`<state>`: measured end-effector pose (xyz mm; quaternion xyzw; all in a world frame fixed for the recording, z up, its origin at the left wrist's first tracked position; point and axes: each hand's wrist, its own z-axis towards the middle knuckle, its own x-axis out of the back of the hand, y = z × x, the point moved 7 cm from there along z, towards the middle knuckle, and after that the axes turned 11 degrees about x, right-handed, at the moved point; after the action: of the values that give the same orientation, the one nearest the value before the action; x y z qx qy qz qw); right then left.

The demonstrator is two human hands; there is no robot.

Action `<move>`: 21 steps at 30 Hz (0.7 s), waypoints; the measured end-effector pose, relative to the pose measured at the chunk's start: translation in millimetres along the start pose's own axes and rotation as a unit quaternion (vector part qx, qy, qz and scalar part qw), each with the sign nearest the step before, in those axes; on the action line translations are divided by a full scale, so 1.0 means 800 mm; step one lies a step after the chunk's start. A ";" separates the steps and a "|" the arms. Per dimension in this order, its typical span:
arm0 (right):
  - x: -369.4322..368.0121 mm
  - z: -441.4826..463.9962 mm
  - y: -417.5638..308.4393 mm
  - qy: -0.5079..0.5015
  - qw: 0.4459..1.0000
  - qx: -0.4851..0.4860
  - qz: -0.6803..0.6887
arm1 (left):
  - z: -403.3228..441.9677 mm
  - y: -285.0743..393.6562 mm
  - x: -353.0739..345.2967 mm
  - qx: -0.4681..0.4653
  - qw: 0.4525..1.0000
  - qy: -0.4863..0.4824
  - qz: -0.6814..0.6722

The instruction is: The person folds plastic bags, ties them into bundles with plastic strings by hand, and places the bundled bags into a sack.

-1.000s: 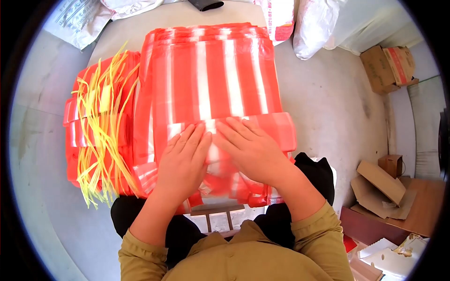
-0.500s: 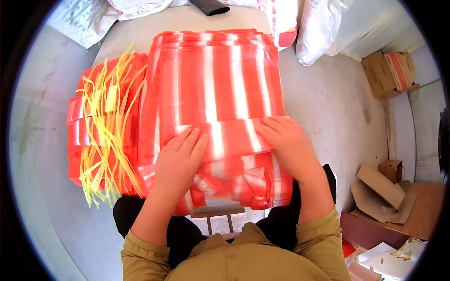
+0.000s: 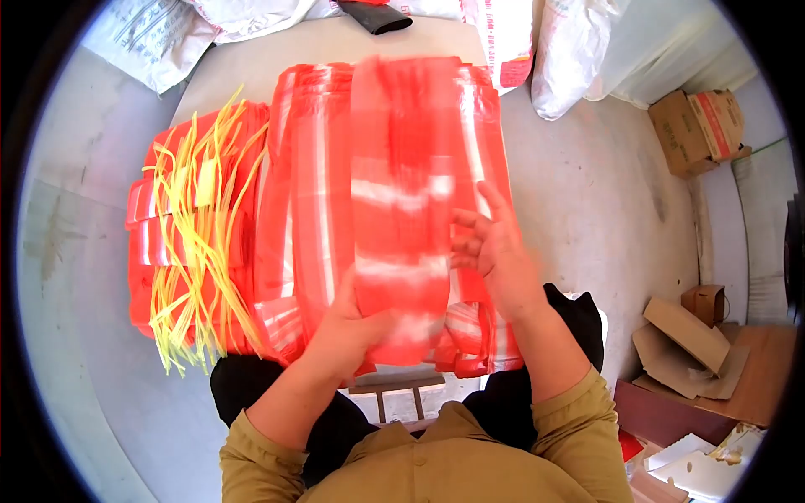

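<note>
A pile of red plastic bags [image 3: 319,201] with white stripes lies in front of me. Over its middle, a folded strip of red bags [image 3: 402,243] stands lengthwise, blurred by motion. My left hand [image 3: 348,335] grips the strip's lower left side, thumb on top and the other fingers hidden beneath. Close to the strip's right edge is my right hand [image 3: 499,260], its fingers spread and holding nothing; I cannot tell if a fingertip touches the plastic. Crumpled bag ends [image 3: 478,335] hang at the near edge of the pile.
To the left sits a stack of folded red bags [image 3: 142,285], with yellow ties [image 3: 201,226] draped over it. White sacks [image 3: 251,17] and a black tube [image 3: 375,15] are at the back. Cardboard boxes [image 3: 696,130] stand on the right, an opened carton [image 3: 688,344] nearer.
Both hands lay flat on a crosswise fold before. Now that folded strip is turned lengthwise, my left hand grips it, and my right hand has lifted off with fingers apart.
</note>
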<state>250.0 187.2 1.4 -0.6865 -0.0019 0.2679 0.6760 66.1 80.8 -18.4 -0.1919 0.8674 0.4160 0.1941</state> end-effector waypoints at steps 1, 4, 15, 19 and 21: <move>-0.008 -0.003 0.008 0.009 0.998 -0.010 -0.060 | 0.003 -0.008 0.001 0.037 0.999 0.008 0.011; -0.010 -0.001 0.008 -0.031 0.947 0.024 -0.319 | 0.009 -0.025 0.001 0.052 0.999 0.008 -0.008; -0.045 -0.005 0.004 -0.090 0.955 -0.077 -0.271 | 0.007 -0.028 -0.002 -0.003 1.000 -0.010 -0.011; -0.046 0.001 0.011 -0.074 0.969 -0.050 -0.232 | 0.008 -0.026 -0.002 -0.009 1.000 -0.009 0.005; -0.048 0.004 0.018 -0.081 0.969 -0.051 -0.226 | 0.008 -0.026 -0.004 -0.017 1.000 -0.012 -0.007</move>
<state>211.0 174.7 2.3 -0.6774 -0.2255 0.1627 0.6810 80.2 74.1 -34.4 -0.1959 0.8563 0.4320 0.2043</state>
